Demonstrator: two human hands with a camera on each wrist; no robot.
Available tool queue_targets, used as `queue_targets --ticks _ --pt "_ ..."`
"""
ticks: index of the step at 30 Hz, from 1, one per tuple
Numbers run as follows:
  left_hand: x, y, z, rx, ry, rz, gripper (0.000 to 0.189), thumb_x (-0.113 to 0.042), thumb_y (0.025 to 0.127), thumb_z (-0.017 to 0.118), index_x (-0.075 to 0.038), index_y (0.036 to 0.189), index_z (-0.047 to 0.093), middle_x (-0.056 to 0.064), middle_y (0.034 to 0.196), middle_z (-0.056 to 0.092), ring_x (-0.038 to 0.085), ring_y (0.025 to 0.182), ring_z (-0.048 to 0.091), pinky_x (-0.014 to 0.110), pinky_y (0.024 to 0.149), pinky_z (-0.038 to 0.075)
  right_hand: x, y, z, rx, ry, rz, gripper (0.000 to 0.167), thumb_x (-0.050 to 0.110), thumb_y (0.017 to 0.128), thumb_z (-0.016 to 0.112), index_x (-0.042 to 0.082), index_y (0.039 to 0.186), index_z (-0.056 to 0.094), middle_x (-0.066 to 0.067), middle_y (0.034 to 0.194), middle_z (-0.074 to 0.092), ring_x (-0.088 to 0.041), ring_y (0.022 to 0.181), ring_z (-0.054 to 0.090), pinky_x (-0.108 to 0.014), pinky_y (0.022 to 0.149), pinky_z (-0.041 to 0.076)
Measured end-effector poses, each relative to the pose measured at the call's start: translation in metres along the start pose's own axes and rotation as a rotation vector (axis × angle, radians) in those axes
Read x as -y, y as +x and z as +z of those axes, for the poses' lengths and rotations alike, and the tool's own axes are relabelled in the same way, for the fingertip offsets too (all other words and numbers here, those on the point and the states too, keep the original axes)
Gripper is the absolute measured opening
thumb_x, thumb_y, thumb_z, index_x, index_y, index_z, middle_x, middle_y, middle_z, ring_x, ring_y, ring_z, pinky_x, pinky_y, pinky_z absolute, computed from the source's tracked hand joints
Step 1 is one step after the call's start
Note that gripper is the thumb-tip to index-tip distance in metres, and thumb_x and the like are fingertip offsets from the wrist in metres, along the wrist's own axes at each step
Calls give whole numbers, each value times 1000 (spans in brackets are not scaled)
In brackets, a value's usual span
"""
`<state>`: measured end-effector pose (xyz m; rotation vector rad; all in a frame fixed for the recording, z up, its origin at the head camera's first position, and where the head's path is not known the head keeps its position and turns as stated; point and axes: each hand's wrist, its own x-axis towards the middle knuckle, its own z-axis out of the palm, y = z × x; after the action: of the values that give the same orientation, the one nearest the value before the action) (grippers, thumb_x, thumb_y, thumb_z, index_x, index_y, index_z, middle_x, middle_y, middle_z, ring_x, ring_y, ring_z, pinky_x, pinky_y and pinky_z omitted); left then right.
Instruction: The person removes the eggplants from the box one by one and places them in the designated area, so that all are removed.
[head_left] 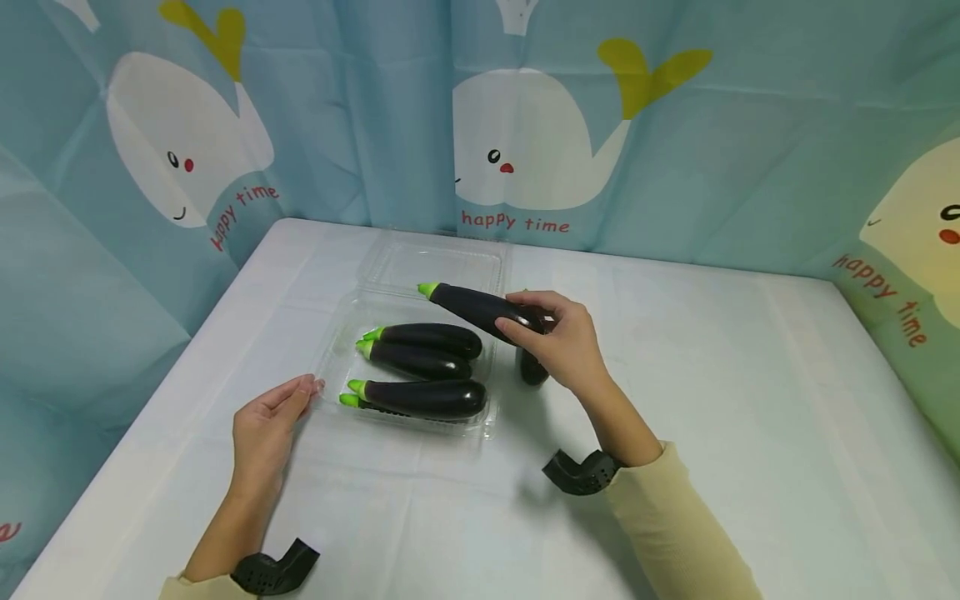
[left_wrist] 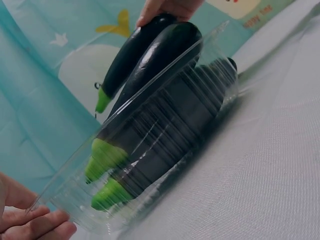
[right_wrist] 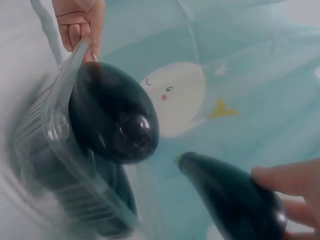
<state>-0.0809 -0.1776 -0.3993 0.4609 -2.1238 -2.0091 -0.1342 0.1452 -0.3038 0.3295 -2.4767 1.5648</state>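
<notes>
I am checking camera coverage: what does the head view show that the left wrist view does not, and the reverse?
Head only: the open lid and both beige sleeves.
Left wrist only: most of the lower front eggplant, seen through the clear box.
Both: the right hand holding another eggplant, the left hand at the box's edge, and the patterned curtain.
</notes>
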Motion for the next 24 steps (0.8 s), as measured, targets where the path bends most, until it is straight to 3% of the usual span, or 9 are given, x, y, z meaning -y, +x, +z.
queue_targets --ticks 6,12,17,24 --pt "-15 -7 3 -2 78 -45 41 -28 89 62 5 113 62 -11 94 68 1 93 60 11 79 45 -8 -5 -10 -65 20 34 33 12 79 73 -2 108 65 -11 109 63 -17 93 59 -22 72 50" --pt "-18 -8 2 -8 87 -56 40 -28 89 61 4 114 62 -7 98 68 2 94 59 12 80 45 -13 -13 -17 -95 26 100 35 14 80 72 -3 110 64 -12 109 62 -16 92 58 -18 69 50" --pt "-17 -9 2 3 86 -67 42 -30 89 61 4 115 61 -8 98 68 1 94 59 11 80 44 -18 -22 -24 -195 54 134 34 14 80 72 -2 108 65 -13 104 62 -13 87 58 -17 66 51" --pt "-17 -9 3 0 63 -74 41 -27 89 61 5 114 61 -10 95 68 1 92 59 11 78 45 -28 -32 -31 -343 11 204 35 17 79 73 -1 108 65 -13 103 63 -9 88 57 -13 69 47"
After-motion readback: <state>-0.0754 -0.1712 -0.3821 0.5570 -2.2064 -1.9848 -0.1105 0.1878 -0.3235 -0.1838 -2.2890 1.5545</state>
